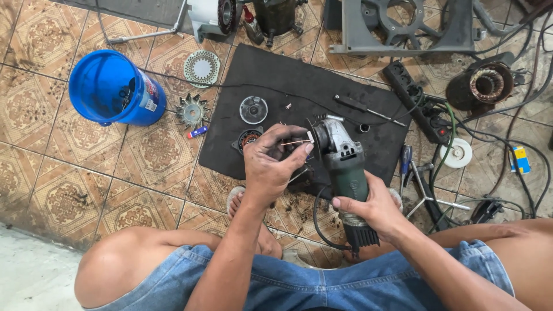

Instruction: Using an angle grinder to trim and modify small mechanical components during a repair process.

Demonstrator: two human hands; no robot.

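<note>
The right hand (374,204) is wrapped tight around the green angle grinder (344,167), which lies over the near edge of the black mat (288,80). The left hand (271,158) pinches a thin rod (296,141) and holds its tip against the grinder's disc (314,138).

The fingers (299,151) sit very close to the disc, so I think a slip could cut them. The thin rod could catch on the disc and jump away. The black cord (322,230) loops just beside the bare knee (115,265), near the mat's edge, and could snag. Small parts on the mat could roll under the grinder.
</note>
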